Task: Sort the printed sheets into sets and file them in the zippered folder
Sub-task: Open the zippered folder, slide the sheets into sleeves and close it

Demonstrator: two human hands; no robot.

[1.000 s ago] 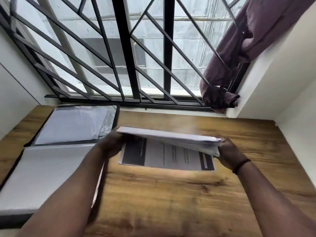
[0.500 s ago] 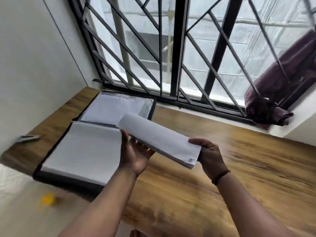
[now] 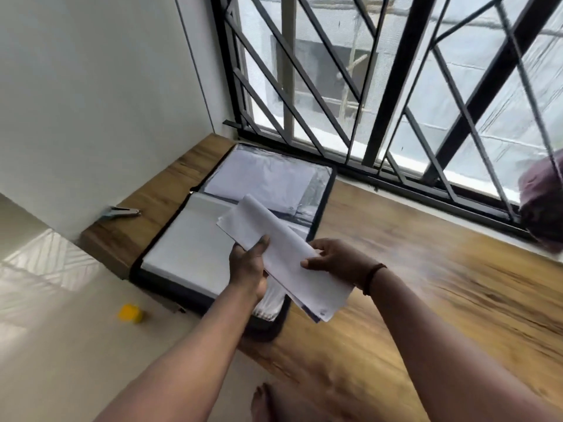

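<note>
A stack of white printed sheets (image 3: 286, 254) is held in the air, blank side up, slanting from upper left to lower right. My left hand (image 3: 248, 266) grips its left long edge, thumb on top. My right hand (image 3: 338, 261) holds the right edge, with a dark band on the wrist. Below and to the left lies the black zippered folder (image 3: 320, 208), spread open on the wooden table (image 3: 426, 284). Its far half shows papers under clear plastic (image 3: 268, 178). Its near half carries a white pad of pages (image 3: 185, 245).
A metal stapler (image 3: 122, 212) lies on the table's left corner by the white wall. A yellow object (image 3: 131, 313) sits on the tiled floor below. A black window grille runs along the table's far edge, with purple cloth (image 3: 542, 208) bunched at right. My foot (image 3: 262, 403) shows at the bottom.
The view has swung left and down. The stack, lifted off a printed sheet on the table, has been carried left over the open folder and tilted, still in both hands.
</note>
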